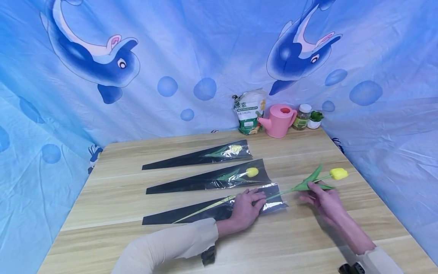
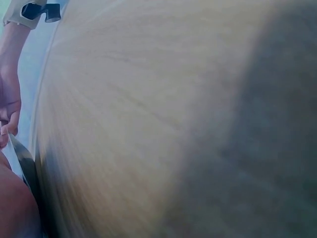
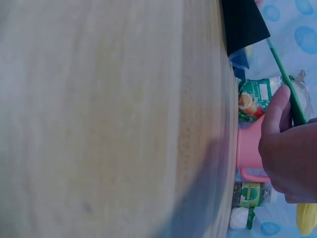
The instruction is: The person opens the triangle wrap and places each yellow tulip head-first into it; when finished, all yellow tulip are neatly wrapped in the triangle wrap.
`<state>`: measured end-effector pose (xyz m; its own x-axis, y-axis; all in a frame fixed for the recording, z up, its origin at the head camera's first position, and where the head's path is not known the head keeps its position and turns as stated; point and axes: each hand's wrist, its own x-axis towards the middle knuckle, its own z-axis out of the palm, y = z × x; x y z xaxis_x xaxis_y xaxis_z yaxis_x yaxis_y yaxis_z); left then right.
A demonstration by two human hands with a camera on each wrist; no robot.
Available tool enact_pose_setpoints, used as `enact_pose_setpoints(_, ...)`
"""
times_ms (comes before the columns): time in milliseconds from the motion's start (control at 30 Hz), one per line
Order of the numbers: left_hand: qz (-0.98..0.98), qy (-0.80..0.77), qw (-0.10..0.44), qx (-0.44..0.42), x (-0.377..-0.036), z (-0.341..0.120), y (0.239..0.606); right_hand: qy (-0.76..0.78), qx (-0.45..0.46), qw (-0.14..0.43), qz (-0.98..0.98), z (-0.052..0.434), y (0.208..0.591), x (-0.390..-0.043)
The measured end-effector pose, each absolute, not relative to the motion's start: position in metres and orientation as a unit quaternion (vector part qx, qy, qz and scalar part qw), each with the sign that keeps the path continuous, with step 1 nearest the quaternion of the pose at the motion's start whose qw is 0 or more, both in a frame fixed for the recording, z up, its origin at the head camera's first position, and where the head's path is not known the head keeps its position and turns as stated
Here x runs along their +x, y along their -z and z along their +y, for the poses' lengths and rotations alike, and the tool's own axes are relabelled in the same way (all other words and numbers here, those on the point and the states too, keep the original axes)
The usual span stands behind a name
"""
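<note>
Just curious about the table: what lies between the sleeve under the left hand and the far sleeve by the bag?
A third sleeve with a yellow tulip inside, clear in the head view.

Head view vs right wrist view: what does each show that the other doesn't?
Only the head view: the left hand pressing flat on the nearest sleeve, two more sleeves with a tulip in each, and the dolphin curtain.

Only the right wrist view: a close look at the right hand's fingers curled round the green stem.

Both: the right hand holding the yellow tulip, the wooden table, the pink watering can, the green bag and the jar.
</note>
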<state>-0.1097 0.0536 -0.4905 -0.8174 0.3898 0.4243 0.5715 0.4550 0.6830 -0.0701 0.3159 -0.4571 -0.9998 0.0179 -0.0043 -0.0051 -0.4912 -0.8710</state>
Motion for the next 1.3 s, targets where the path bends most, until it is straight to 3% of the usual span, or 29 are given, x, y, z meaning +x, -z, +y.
enact_pose_setpoints(233,-0.848,0.436,0.099,-0.285,-0.110,0.054,0.491,-0.841,-0.041,0.024,-0.539,0.312,0.459,-0.070)
enact_pose_setpoints(500,-0.847,0.437,0.099,-0.286,-0.110,0.054,0.491,-0.820,-0.060,-0.016,-0.569,0.314,0.458,-0.070)
enact_pose_setpoints(867,-0.838,0.443,0.105,-0.300,-0.110,0.054,0.489,-0.802,-0.099,-0.005,-0.589,0.312,0.457,-0.071)
enact_pose_setpoints(1300,-0.830,0.445,0.119,-0.316,-0.109,0.057,0.488,-0.779,-0.130,-0.033,-0.612,0.304,0.456,-0.070)
